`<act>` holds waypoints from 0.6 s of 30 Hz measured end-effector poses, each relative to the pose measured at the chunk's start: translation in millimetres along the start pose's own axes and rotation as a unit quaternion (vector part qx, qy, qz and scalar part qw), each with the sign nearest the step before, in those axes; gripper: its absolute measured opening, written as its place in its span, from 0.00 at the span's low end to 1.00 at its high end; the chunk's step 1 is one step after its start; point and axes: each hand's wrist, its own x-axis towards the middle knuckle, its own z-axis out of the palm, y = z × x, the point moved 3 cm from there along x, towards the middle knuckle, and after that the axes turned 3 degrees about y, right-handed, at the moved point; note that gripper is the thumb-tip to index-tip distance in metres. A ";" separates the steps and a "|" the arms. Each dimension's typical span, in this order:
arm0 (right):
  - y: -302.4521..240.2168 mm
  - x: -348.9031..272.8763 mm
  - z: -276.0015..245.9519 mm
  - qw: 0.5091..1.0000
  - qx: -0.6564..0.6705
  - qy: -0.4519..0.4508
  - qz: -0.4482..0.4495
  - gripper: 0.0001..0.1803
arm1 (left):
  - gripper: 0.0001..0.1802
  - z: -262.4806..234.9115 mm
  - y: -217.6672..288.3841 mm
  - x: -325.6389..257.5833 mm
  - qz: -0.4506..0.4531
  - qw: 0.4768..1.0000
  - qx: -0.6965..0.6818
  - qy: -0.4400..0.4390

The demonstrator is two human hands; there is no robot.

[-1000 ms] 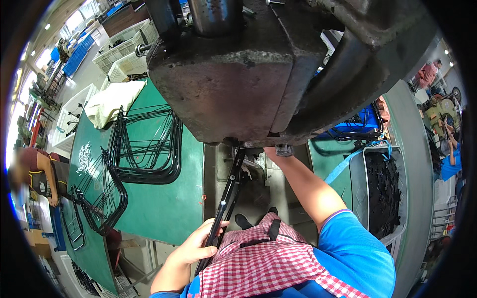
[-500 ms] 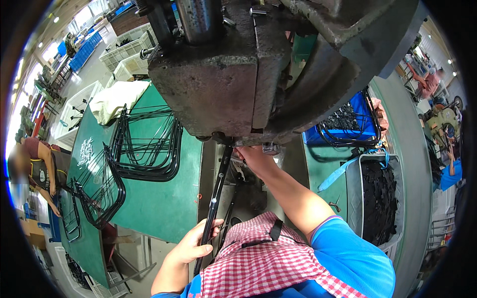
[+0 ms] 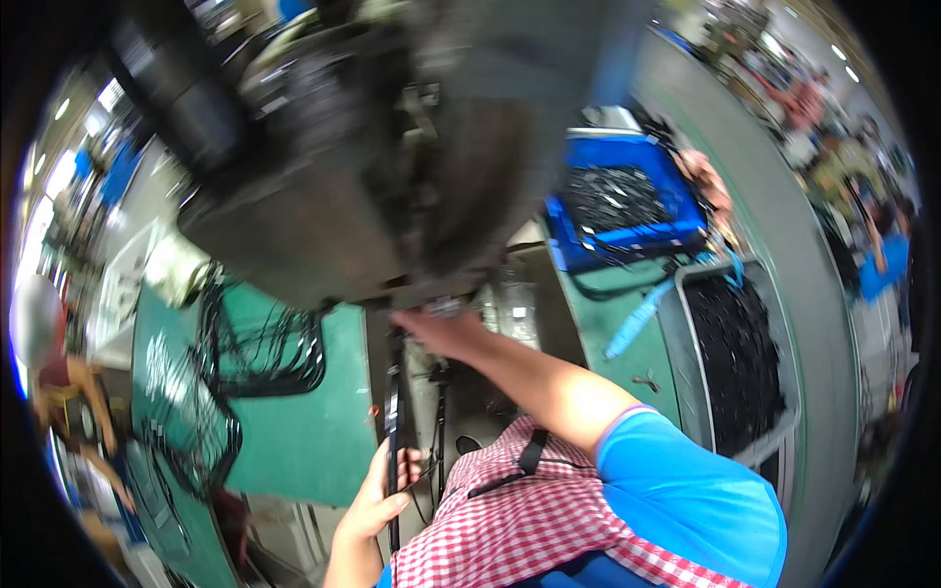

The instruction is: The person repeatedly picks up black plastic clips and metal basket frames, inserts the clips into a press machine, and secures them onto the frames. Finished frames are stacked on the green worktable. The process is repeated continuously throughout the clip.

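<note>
The left hand (image 3: 377, 500), nearest, is closed around a slim black bar (image 3: 394, 412) beside the checked apron (image 3: 524, 510). The bar stands lengthwise, running from this hand away to the machine (image 3: 294, 240). To the right, a grey bin (image 3: 683, 358) holds black parts (image 3: 740, 367). On the left worktop (image 3: 294, 441) lie black frames (image 3: 270, 385). The right hand (image 3: 441, 333) is at the bar's far end, under the blurred machine; its grip I cannot tell. Farther right sits a blue bin (image 3: 637, 245).
</note>
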 end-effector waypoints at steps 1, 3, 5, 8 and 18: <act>-11.9 3.0 7.0 0.998 -0.005 -0.013 -0.058 0.06 | 0.58 2.2 0.3 -2.4 0.005 1.000 -0.006 0.017; -27.2 6.7 8.1 0.996 0.086 -0.019 -0.019 0.03 | 0.63 -3.2 -9.6 -3.4 0.010 0.999 -0.004 0.035; -12.2 11.7 13.1 0.977 -0.187 0.002 -0.102 0.05 | 0.65 -0.2 -9.1 0.6 0.002 0.999 0.017 0.033; -13.3 6.7 -1.0 0.963 -0.247 0.055 -0.096 0.13 | 0.68 13.0 2.4 7.2 -0.018 0.999 0.011 0.043; 18.2 -155.1 -298.1 0.848 -0.249 0.464 0.060 0.13 | 0.62 13.1 -14.4 14.1 -0.016 0.997 -0.009 0.078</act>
